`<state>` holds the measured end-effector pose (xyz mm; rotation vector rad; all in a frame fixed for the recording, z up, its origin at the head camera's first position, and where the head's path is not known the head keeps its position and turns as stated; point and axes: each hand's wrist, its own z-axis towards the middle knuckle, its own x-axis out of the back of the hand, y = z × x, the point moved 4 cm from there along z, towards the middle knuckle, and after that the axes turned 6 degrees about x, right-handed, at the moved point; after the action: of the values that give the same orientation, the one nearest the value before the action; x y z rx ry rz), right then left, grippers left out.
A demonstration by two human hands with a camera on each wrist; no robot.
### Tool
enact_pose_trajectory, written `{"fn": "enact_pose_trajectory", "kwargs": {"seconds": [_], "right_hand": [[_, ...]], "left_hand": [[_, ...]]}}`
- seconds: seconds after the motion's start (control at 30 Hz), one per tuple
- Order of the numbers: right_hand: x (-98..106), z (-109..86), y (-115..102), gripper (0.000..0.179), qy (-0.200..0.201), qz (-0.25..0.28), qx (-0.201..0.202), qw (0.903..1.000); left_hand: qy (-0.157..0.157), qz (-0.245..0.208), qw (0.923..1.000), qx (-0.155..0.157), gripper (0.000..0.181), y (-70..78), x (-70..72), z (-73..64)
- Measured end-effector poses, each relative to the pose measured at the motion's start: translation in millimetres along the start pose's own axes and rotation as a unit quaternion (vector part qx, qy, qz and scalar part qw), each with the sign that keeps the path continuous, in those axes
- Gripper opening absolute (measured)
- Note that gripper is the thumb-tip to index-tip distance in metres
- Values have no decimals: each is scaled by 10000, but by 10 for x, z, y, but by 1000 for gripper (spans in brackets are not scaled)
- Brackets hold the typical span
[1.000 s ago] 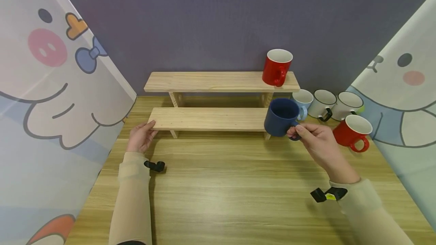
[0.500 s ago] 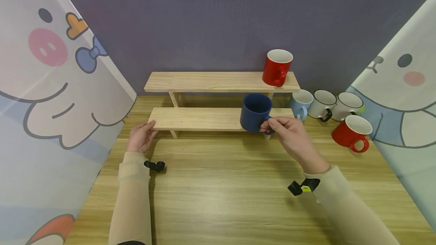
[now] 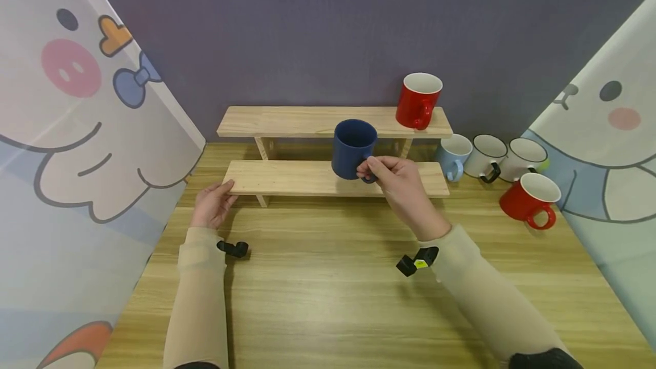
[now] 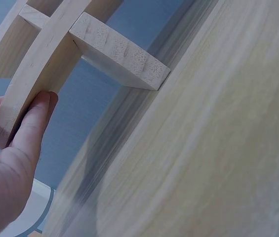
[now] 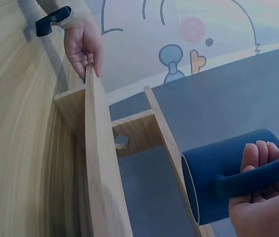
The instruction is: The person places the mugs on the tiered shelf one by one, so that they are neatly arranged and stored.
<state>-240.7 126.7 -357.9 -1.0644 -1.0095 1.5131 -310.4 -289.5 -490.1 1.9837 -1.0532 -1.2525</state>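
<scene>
My right hand pinches the handle of a dark blue mug, its fingers curled through the handle in the right wrist view. The mug is upright in front of the upper board of a two-tier wooden shelf, above the lower board. Its base looks clear of that lower board. At the shelf's left end, my left hand grips the lower board's corner, with thumb and fingers on opposite faces in the left wrist view. A red mug stands at the right end of the upper board.
Right of the shelf, a light blue mug and two white mugs with dark rims stand on the wooden table. Nearer is another red mug. A grey wall rises behind, and printed panels flank the table.
My right hand has carried the blue mug leftward from the shelf's right end, and it has risen in front of the upper board. My left hand has stayed on the lower board.
</scene>
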Motion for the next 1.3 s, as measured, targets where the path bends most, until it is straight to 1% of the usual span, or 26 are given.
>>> {"fn": "enact_pose_trajectory", "kwargs": {"seconds": [0.17,0.27,0.33,0.43,0.5,0.63,0.7,0.8,0.9,0.97,1.1,1.17,1.23,1.3], "right_hand": [[-143,167,-8,30,81,-81,63,9999],[-227,258,-13,29,131,33,151,9998],[-278,320,-19,29,179,15,223,9996],[-340,420,-27,28,343,-51,304,9989],[-369,486,-32,28,456,-155,322,9983],[-397,609,-36,25,716,-123,396,9966],[-395,660,-30,24,835,-95,463,9954],[-389,728,-20,23,972,-147,563,9936],[-400,795,-16,24,1055,-282,600,9922],[-420,845,-9,25,1109,-379,610,9912],[-484,944,6,27,1237,-638,600,9884],[-517,989,16,28,1282,-713,607,9873],[-539,1024,27,29,1316,-754,623,9865],[-544,1050,46,30,1348,-766,616,9860]], "left_hand": [[-59,-92,9999,-1,67,18,-2,-22],[-73,-100,9999,7,62,20,2,-23],[-56,-72,10000,7,60,20,1,-26],[-46,-50,10000,17,62,21,3,-24],[-53,-50,10000,17,67,25,4,-27],[-93,-74,9999,9,69,31,0,-29],[-121,-99,9999,15,64,29,-7,-28],[-173,-136,9998,32,51,23,-17,-22],[-206,-134,9997,17,42,22,-22,-19],[-226,-116,9997,12,46,23,-21,-14],[-185,-79,9998,-5,63,26,-9,-1],[-138,-63,9999,-25,66,26,-1,6],[-87,-44,9999,-35,60,21,6,14],[-77,-44,10000,-32,50,12,5,21]]}}
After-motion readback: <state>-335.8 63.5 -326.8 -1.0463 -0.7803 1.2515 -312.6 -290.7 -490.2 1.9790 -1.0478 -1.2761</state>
